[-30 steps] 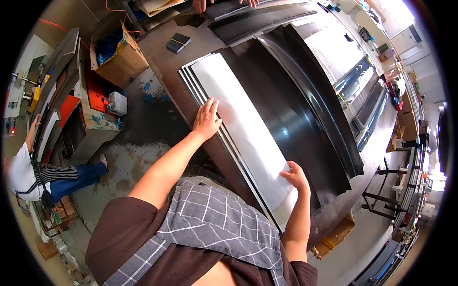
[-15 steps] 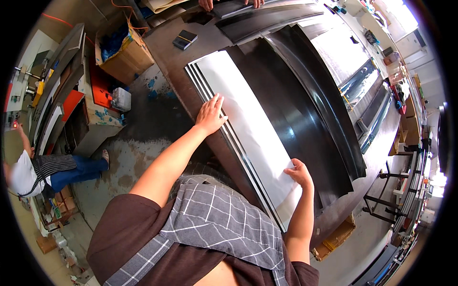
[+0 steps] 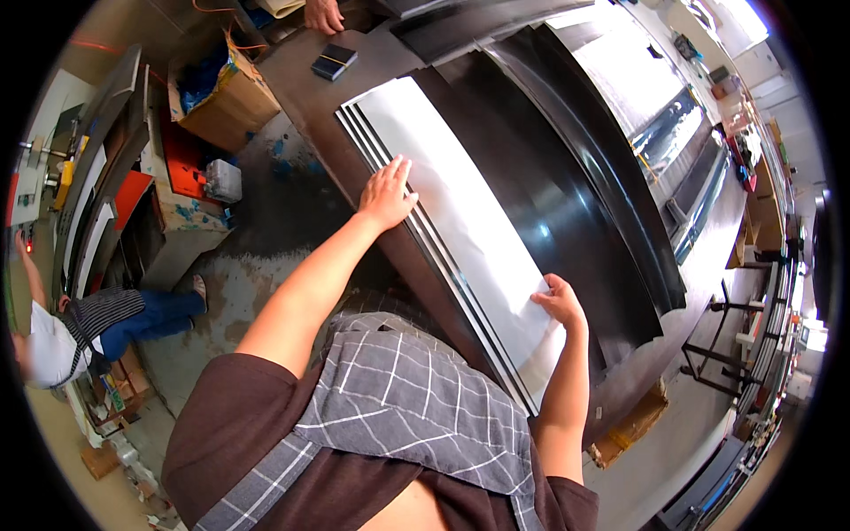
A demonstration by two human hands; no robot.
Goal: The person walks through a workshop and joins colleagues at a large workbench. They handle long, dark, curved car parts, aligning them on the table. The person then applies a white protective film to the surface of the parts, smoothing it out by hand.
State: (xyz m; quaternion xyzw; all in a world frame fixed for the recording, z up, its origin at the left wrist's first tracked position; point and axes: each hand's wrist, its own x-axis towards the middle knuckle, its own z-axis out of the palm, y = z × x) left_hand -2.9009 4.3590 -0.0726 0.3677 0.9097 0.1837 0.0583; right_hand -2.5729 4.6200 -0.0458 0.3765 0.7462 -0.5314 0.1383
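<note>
A long white sheet lies on top of staggered strips with dark and pale edges, slanting across the table in front of me. My left hand rests on the strips' left edge, fingers stretched out and lying flat. At the sheet's right edge, near its lower end, my right hand pinches the border between thumb and fingers. Wide glossy black panels lie just to the right of the sheet, overlapping one another.
A dark notebook-like block sits near the far table corner, below another person's hand. Left of the table stands an open cardboard box. A person in a striped apron is at the far left. Clear-wrapped panels lie at right.
The view has shifted slightly, while both my hands keep their places on the sheet and strips. The other person's hand at the far side has moved left, toward the dark block.
</note>
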